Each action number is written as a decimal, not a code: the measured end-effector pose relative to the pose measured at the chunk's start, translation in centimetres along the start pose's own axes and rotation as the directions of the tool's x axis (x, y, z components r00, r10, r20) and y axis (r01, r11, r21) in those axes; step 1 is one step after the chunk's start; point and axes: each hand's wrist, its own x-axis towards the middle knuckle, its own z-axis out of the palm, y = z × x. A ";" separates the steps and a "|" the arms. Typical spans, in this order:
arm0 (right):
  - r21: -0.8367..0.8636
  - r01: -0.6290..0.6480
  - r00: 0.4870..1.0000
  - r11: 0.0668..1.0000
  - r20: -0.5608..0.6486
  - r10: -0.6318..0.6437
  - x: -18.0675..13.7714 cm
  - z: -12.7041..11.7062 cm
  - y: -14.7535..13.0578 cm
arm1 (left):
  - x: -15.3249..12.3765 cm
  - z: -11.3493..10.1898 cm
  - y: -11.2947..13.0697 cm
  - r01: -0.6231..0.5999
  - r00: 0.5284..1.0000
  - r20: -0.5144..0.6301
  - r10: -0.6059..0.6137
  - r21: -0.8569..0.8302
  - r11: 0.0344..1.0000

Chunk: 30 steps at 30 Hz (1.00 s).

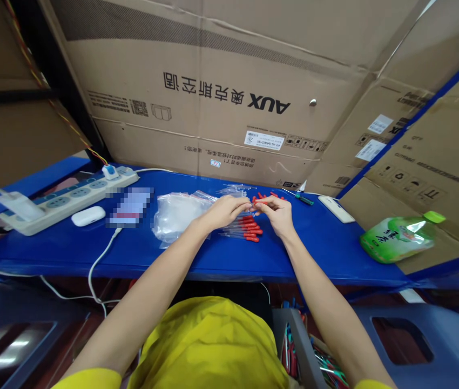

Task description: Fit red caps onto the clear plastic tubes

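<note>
A red handle [259, 203], just beyond the red-handled screwdrivers [252, 231], is pinched by the right hand [278, 217]; the left hand's [227, 209] grip, beside it, I cannot tell. Plastic bags [175, 215] lie left of those screwdrivers, a green-handled screwdriver [304, 200] right.

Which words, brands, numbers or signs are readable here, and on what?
"AUX", upside down, on the back carton.
"奥克斯空调", upside down, beside it.
Recycling and umbrella signs on the side carton; its lettering is blurred.
White label and other small carton print: too small.
Bottle: characters unclear.
Phone: screen pixelated, unreadable.
</note>
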 end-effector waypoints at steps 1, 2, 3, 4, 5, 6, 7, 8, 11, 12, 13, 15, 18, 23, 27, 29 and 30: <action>0.001 0.001 1.000 1.000 0.002 -0.001 0.0 0.0 0.0 | 0.0 0.0 0.0 -0.001 1.000 0.002 0.001 0.012 1.000; 0.002 0.003 1.000 1.000 0.004 -0.003 0.0 0.0 0.0 | -0.1 -0.1 0.1 -0.002 1.000 0.004 0.001 0.023 1.000; 0.004 0.006 1.000 1.000 0.003 -0.006 0.0 0.0 0.0 | -0.1 -0.1 0.1 0.000 1.000 0.005 0.000 0.035 0.999; 0.007 0.009 1.000 1.000 0.000 -0.009 0.0 0.0 0.0 | -0.1 -0.2 0.2 0.003 1.000 0.005 -0.003 0.044 0.999; 0.009 0.011 1.000 1.000 -0.004 -0.011 0.0 0.0 0.0 | -0.1 -0.2 0.3 0.008 1.000 0.003 -0.008 0.051 0.999; 0.010 0.012 1.000 1.000 -0.011 -0.012 0.0 0.0 -0.1 | -0.1 -0.2 0.4 0.013 1.000 -0.001 -0.013 0.055 0.998; 0.009 0.013 1.000 1.000 -0.017 -0.013 0.0 0.1 -0.1 | 0.0 -0.2 0.5 0.018 1.000 -0.005 -0.018 0.055 0.998; 0.004 0.015 1.000 1.000 -0.021 -0.014 0.0 0.1 -0.2 | 0.0 -0.2 0.6 0.021 1.000 -0.008 -0.020 0.050 0.999; -0.017 0.027 0.999 1.000 -0.021 -0.027 0.0 0.2 -0.4 | 0.2 0.0 0.8 0.014 1.000 -0.012 -0.014 0.009 1.000; -0.024 0.036 0.999 0.999 -0.023 -0.037 0.0 0.3 -0.4 | 0.3 0.1 0.8 0.009 1.000 -0.016 -0.009 -0.008 1.000; -0.032 0.046 0.998 0.998 -0.029 -0.047 0.0 0.3 -0.5 | 0.3 0.2 0.8 0.003 1.000 -0.022 -0.004 -0.022 1.000; -0.048 0.062 0.997 0.997 -0.039 -0.064 0.0 0.3 -0.4 | 0.3 0.3 0.7 -0.002 1.000 -0.031 0.001 -0.029 1.000; -0.067 0.055 0.998 0.996 -0.032 -0.057 0.0 0.0 -0.1 | 0.1 0.2 0.6 0.015 1.000 -0.018 -0.015 0.026 1.000; -0.058 0.000 1.000 0.998 0.026 0.002 0.1 -0.7 0.5 | -0.2 0.1 0.5 0.049 0.999 0.004 -0.050 0.164 0.985; -0.053 -0.045 0.996 0.998 0.078 0.049 0.3 -0.8 0.9 | -0.1 0.2 0.3 0.063 0.997 -0.043 -0.056 0.188 0.980; -0.034 -0.068 0.990 0.997 0.120 0.072 0.4 -0.8 0.9 | -0.1 0.2 0.2 0.081 0.994 -0.081 -0.067 0.188 0.979; -0.019 -0.078 0.987 0.997 0.138 0.080 0.5 -0.8 0.9 | 0.0 0.1 0.1 0.098 0.992 -0.091 -0.082 0.188 0.977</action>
